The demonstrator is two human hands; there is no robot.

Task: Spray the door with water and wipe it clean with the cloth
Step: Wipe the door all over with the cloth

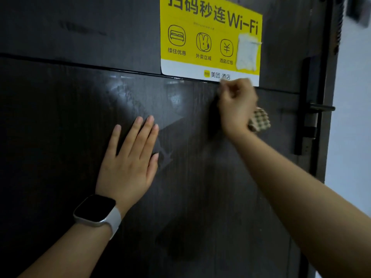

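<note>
A dark wood-grain door point(60, 117) fills the view, with a glossy wet-looking sheen near its middle. My left hand point(130, 157) lies flat against the door with straight fingers; a white-strapped watch sits on that wrist. My right hand point(236, 105) is curled into a fist just under the groove that crosses the door, gripping a beige waffle-patterned cloth point(260, 120). Only a bunch of the cloth shows, sticking out at the right side of the fist. No spray bottle is in view.
A yellow Wi-Fi poster point(210, 37) is stuck on the door above my right hand, its lower edge touching the fist. A dark lever handle point(321, 107) and lock plate point(307, 125) stand at the door's right edge, beside a pale wall point(353, 117).
</note>
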